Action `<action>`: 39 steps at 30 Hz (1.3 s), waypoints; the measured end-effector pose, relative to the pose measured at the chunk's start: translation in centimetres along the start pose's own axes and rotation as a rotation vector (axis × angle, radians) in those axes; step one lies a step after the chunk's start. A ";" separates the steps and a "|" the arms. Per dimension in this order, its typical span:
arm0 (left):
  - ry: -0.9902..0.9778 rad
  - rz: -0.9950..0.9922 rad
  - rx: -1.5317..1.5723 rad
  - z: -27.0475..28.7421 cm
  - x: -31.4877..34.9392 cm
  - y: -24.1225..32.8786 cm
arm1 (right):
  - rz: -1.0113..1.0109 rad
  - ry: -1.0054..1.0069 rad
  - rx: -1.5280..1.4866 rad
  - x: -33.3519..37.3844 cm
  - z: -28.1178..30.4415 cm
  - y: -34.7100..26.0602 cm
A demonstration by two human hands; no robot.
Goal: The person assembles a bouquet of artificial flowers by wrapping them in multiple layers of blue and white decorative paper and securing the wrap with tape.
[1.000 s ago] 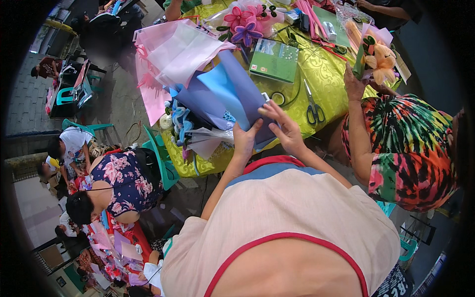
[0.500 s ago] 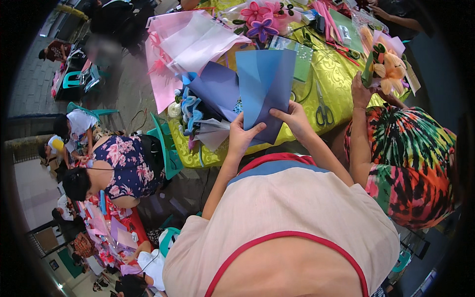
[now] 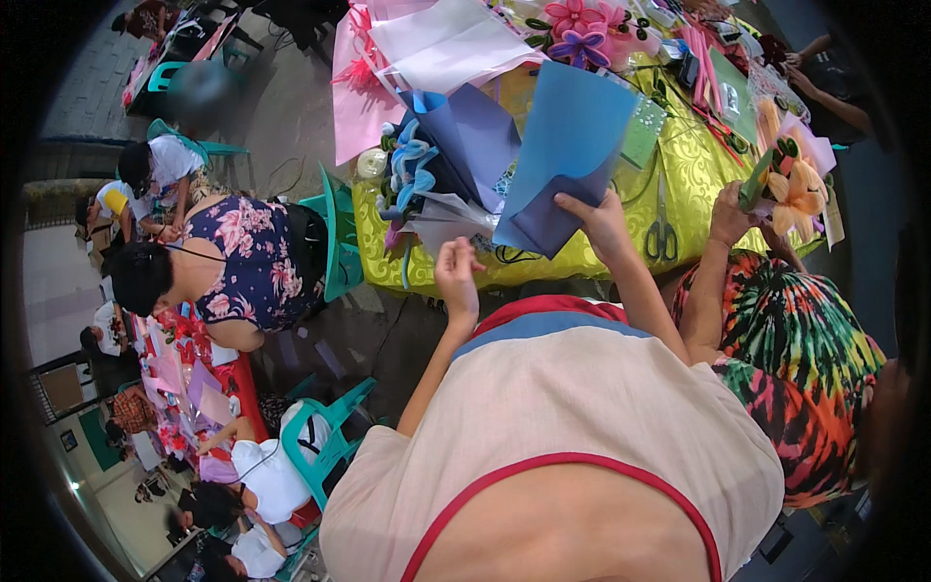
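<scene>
My right hand (image 3: 603,223) grips a blue sheet (image 3: 572,121) by its lower right side, the thumb pressed flat on the face turned up to me and the other fingers hidden behind it. The sheet stands tilted over the near part of the table, its upper part light blue, its lower part folded into a darker violet-blue. My left hand (image 3: 458,281) is apart from it, just off the near table edge, with the fingers loosely curled; I see them hold nothing, but I cannot tell whether the tips meet the thumb.

Just left of the sheet, a blue-violet wrap (image 3: 465,131) lies on the yellow-green tablecloth (image 3: 703,194), with blue fuzzy flowers (image 3: 412,165) at its left side and a whitish wrap (image 3: 446,218) below, close to my left hand. A pale roll (image 3: 370,163) sits by the flowers. Dark-handled scissors (image 3: 661,233) lie to the right of my right hand, blades pointing away from me. Beyond the sheet I see a purple flower (image 3: 580,47). On my right, a co-worker's hand (image 3: 729,218) is at a bouquet with a peach-coloured flower (image 3: 800,189)
</scene>
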State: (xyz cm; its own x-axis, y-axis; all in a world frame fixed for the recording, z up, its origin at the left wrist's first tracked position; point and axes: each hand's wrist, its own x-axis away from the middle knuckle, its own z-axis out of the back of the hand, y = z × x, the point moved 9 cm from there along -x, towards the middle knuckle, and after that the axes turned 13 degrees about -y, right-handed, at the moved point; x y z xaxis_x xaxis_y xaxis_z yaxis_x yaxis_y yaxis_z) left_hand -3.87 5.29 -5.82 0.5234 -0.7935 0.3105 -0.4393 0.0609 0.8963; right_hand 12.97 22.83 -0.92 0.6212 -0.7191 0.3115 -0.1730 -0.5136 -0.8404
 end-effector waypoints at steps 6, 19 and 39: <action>-0.003 0.186 0.315 1.2 -0.2 -6.0 | 0.023 0.034 -0.031 -0.3 0.6 0.4; 0.047 0.514 0.092 -2.0 -2.5 -7.1 | 0.103 0.123 0.020 0.5 1.8 -0.8; -0.017 0.439 0.376 -5.2 -4.1 -5.7 | 0.060 0.154 -0.064 0.4 2.8 -0.5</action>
State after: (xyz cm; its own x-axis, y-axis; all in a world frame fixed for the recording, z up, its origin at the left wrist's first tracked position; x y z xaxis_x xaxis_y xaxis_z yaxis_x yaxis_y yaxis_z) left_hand 0.31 11.33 -10.52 0.2228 -0.7525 0.6197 -0.8438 0.1696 0.5092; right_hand 15.42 24.12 -1.64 0.4846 -0.8101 0.3302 -0.2578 -0.4929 -0.8310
